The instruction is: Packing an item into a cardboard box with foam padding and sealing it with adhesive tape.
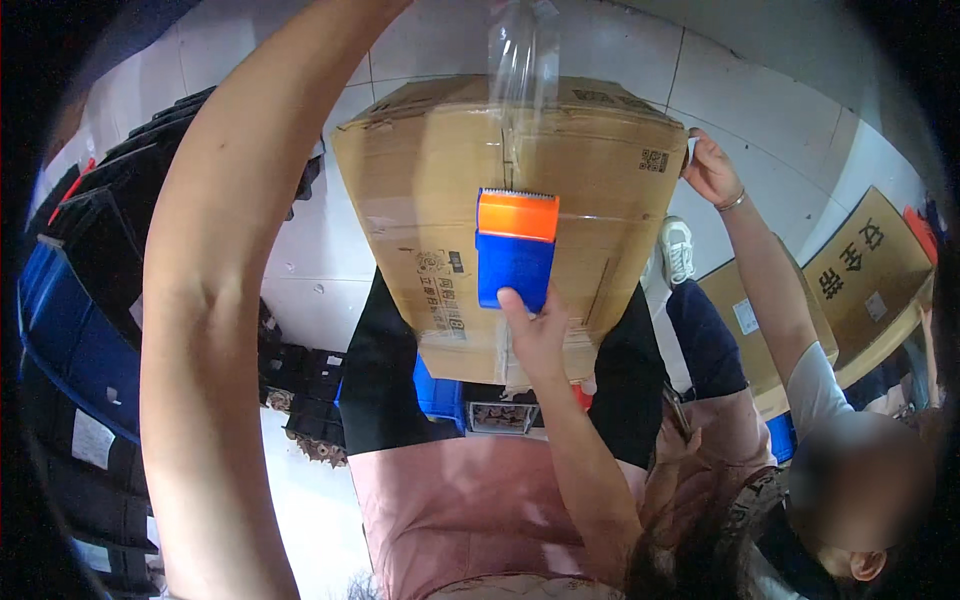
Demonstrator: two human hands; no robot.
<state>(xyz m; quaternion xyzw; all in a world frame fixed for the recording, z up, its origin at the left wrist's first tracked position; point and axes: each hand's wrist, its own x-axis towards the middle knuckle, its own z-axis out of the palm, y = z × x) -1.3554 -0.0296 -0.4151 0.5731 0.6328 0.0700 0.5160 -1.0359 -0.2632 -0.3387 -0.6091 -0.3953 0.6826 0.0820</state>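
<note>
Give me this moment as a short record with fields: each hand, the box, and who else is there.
right hand: grips an orange and blue tape dispenser against the box
left hand: out of view past the top edge, forearm raised
cardboard box: brown, clear tape running up from its centre seam
co-worker's hand: on the box's right corner
nearby: stacked dark crates, more cartons

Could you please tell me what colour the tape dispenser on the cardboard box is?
The tape dispenser is blue with an orange top, seen in the head view.

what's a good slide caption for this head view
Right hand runs an orange-and-blue tape dispenser down a cardboard box while a co-worker's hand steadies its far corner.
</note>
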